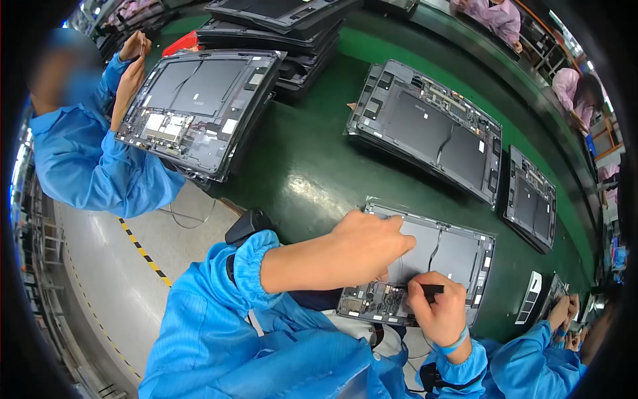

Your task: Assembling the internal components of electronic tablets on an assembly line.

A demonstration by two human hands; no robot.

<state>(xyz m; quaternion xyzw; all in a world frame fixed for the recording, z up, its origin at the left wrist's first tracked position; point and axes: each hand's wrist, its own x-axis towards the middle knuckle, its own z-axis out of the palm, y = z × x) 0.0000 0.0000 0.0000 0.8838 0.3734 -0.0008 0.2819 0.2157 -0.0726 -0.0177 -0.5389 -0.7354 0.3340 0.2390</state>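
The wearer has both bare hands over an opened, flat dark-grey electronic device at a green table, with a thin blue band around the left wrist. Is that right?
Not quite: the head view shows the thin blue band on the right hand's wrist. Both bare hands are indeed over the opened, flat dark-grey electronic device at the green table.

Left of the green desk, pale glossy floor carries yellow-and-black striped tape, with racks standing farther left.
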